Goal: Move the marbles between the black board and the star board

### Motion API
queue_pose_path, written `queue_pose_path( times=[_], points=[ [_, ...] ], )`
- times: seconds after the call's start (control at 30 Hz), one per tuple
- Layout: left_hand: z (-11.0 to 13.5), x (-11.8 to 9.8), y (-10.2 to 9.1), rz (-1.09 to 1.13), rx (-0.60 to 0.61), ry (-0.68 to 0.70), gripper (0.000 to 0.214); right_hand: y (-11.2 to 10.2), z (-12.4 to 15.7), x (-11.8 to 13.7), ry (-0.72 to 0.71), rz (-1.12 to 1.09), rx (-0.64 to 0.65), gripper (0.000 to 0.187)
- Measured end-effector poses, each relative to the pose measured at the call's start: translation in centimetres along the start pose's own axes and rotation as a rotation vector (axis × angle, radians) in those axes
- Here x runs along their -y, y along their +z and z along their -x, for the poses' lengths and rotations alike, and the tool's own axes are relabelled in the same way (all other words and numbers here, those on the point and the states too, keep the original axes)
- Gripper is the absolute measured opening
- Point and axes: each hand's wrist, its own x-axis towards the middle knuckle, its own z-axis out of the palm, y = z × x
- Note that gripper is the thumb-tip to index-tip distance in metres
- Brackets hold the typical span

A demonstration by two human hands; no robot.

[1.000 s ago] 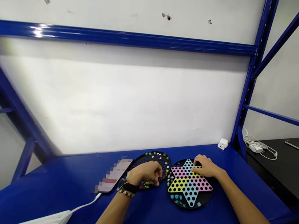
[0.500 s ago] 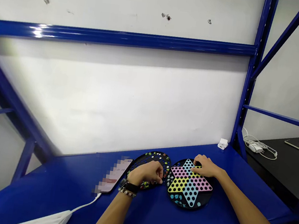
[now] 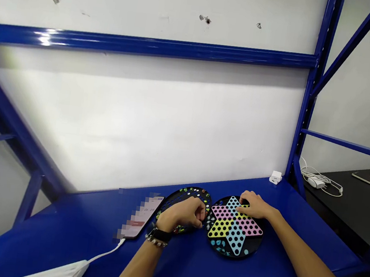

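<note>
The star board [image 3: 236, 237] lay on the bench [image 3: 184, 270], right beside the tray [image 3: 177, 197]. I had my left hand [image 3: 185, 212] over the tray, fingers curled; from my end I couldn't tell whether they held anything. My right hand [image 3: 255, 206] rested on the board's far edge, fingers bent, grip unclear.
</note>
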Motion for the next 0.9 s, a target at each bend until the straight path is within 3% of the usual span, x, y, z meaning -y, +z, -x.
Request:
queue_pose_path(
  times=[0.33,0.63,0.9],
  points=[
    [-0.3,-0.7,1.1,-0.134,-0.033,-0.047,0.018,-0.2,0.1,0.3,0.001,0.017,-0.006,0.036],
    [-0.3,-0.3,1.0,-0.113,-0.004,-0.037,0.011,0.0,0.0,0.0,0.003,0.013,-0.010,0.036],
    [-0.2,-1.5,1.7,-0.197,-0.061,-0.064,0.012,-0.1,0.1,0.1,0.003,0.020,-0.003,0.035]
  ],
)
